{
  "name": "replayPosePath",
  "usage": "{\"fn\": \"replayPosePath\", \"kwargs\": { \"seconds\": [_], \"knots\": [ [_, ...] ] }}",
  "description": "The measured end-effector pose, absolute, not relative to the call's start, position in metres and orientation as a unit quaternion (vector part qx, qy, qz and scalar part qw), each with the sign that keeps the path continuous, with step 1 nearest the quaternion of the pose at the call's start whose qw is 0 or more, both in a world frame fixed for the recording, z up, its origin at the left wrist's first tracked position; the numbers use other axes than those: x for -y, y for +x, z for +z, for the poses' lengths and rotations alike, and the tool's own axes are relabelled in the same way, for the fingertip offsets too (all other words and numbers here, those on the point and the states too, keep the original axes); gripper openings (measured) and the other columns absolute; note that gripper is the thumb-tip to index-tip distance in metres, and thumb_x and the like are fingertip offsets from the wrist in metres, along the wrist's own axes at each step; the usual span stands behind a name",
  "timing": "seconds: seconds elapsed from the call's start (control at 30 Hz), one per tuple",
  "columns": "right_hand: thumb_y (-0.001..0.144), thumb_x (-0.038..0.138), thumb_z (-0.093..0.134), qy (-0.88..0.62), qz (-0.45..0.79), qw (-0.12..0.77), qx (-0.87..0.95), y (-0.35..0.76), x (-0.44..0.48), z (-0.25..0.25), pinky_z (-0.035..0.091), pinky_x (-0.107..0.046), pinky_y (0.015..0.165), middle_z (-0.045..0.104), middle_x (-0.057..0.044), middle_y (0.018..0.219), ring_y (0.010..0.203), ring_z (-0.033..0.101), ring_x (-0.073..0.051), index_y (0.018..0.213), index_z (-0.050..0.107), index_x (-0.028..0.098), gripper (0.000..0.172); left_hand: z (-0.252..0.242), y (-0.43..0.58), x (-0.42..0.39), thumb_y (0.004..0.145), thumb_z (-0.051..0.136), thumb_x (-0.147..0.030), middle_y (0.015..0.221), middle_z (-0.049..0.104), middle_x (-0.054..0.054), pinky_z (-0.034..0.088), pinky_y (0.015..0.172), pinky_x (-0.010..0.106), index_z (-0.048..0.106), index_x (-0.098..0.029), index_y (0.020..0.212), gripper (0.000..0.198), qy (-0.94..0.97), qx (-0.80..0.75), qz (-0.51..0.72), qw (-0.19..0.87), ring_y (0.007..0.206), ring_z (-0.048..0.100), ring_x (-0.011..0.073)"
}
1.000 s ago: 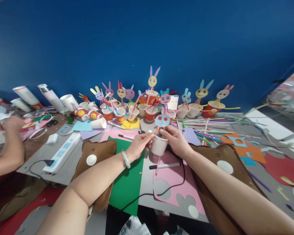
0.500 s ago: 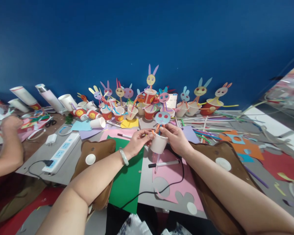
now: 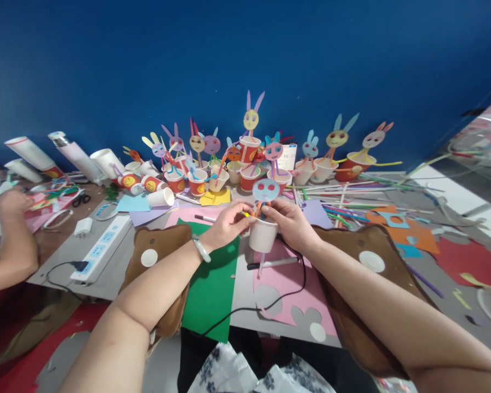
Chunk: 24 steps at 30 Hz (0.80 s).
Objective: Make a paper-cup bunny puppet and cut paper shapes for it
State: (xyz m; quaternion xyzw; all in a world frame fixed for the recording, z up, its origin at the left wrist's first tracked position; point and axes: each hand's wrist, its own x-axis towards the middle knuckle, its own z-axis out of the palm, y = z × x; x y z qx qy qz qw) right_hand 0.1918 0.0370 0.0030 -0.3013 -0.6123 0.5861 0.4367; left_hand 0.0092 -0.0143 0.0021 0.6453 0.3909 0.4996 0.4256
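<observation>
Between my hands is a white paper cup (image 3: 263,236), upright above the table. A blue paper face (image 3: 265,189) with red eyes stands over its rim, with orange pipe cleaners (image 3: 257,208) beneath it. My left hand (image 3: 229,224) pinches an orange pipe cleaner at the left side of the rim. My right hand (image 3: 293,221) is closed at the cup's right rim, its thumb by the face's stem; some of its fingers are hidden. A thin pale purple strip (image 3: 262,266) hangs under the cup.
A row of rabbit-faced cups (image 3: 197,181) lines the blue wall. Green paper (image 3: 210,295), pink paper (image 3: 288,295), a black marker (image 3: 273,263) and a cable lie nearer. Brown cushions (image 3: 159,284) flank my arms. A power strip (image 3: 102,248) and another person's arm (image 3: 14,240) are left.
The camera view has tilted slightly. Both hands stay on the cup and pipe cleaners, with my left fingers shifting a little at the rim.
</observation>
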Motion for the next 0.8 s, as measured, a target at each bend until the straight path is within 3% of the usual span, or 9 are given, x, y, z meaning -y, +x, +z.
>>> {"fn": "replayPosePath", "kwargs": {
  "seconds": [0.07, 0.13, 0.27, 0.47, 0.6, 0.8],
  "knots": [
    [0.078, 0.047, 0.073, -0.302, 0.580, 0.432, 0.622, 0.193, -0.037, 0.004, 0.048, -0.027, 0.067, 0.071, -0.001, 0.082, 0.073, 0.062, -0.016, 0.084, 0.071, 0.020, 0.027, 0.003, 0.008, 0.015, 0.088, 0.065, -0.043, 0.115, 0.055, 0.010, 0.043, 0.057, 0.019, 0.057, -0.015, 0.090, 0.030, 0.658, -0.393, 0.502, 0.401, 0.070, 0.052, 0.0071],
    [0.079, 0.048, 0.072, -0.307, 0.574, 0.423, 0.631, 0.194, -0.038, 0.004, 0.047, -0.027, 0.064, 0.070, 0.000, 0.079, 0.071, 0.061, -0.016, 0.083, 0.070, 0.020, 0.028, 0.004, 0.008, 0.015, 0.088, 0.065, -0.043, 0.096, 0.058, 0.005, 0.039, 0.053, 0.018, 0.056, -0.016, 0.089, 0.029, 0.655, -0.387, 0.493, 0.422, 0.064, 0.049, 0.0062],
    [0.076, 0.052, 0.073, -0.324, 0.561, 0.413, 0.640, 0.195, -0.038, 0.005, 0.047, -0.028, 0.062, 0.068, -0.001, 0.075, 0.072, 0.061, -0.018, 0.080, 0.068, 0.020, 0.032, 0.005, 0.010, 0.015, 0.084, 0.068, -0.046, 0.064, 0.047, -0.006, 0.032, 0.046, 0.018, 0.050, -0.017, 0.087, 0.035, 0.605, -0.366, 0.475, 0.524, 0.049, 0.042, 0.0050],
    [0.075, 0.052, 0.073, -0.328, 0.567, 0.412, 0.634, 0.193, -0.035, 0.006, 0.047, -0.029, 0.062, 0.067, -0.001, 0.074, 0.071, 0.060, -0.018, 0.078, 0.067, 0.021, 0.032, 0.008, 0.009, 0.014, 0.076, 0.077, -0.043, 0.068, 0.056, -0.003, 0.034, 0.046, 0.021, 0.057, -0.016, 0.103, 0.044, 0.548, -0.364, 0.489, 0.573, 0.047, 0.045, 0.0054],
    [0.074, 0.050, 0.075, -0.337, 0.539, 0.418, 0.649, 0.192, -0.033, 0.010, 0.046, -0.029, 0.065, 0.067, -0.001, 0.076, 0.072, 0.059, -0.018, 0.079, 0.069, 0.020, 0.031, 0.011, 0.009, 0.013, 0.074, 0.079, -0.043, 0.073, 0.061, 0.000, 0.035, 0.048, 0.022, 0.066, -0.013, 0.098, 0.040, 0.553, -0.361, 0.487, 0.572, 0.048, 0.044, 0.0048],
    [0.080, 0.055, 0.068, -0.348, 0.475, 0.405, 0.700, 0.197, -0.039, 0.016, 0.045, -0.029, 0.068, 0.069, -0.004, 0.082, 0.075, 0.059, -0.018, 0.085, 0.073, 0.019, 0.036, 0.011, 0.002, 0.009, 0.076, 0.076, -0.043, 0.065, 0.055, -0.002, 0.032, 0.048, 0.022, 0.069, -0.013, 0.094, 0.036, 0.558, -0.369, 0.500, 0.550, 0.049, 0.043, 0.0058]
  ]
}}
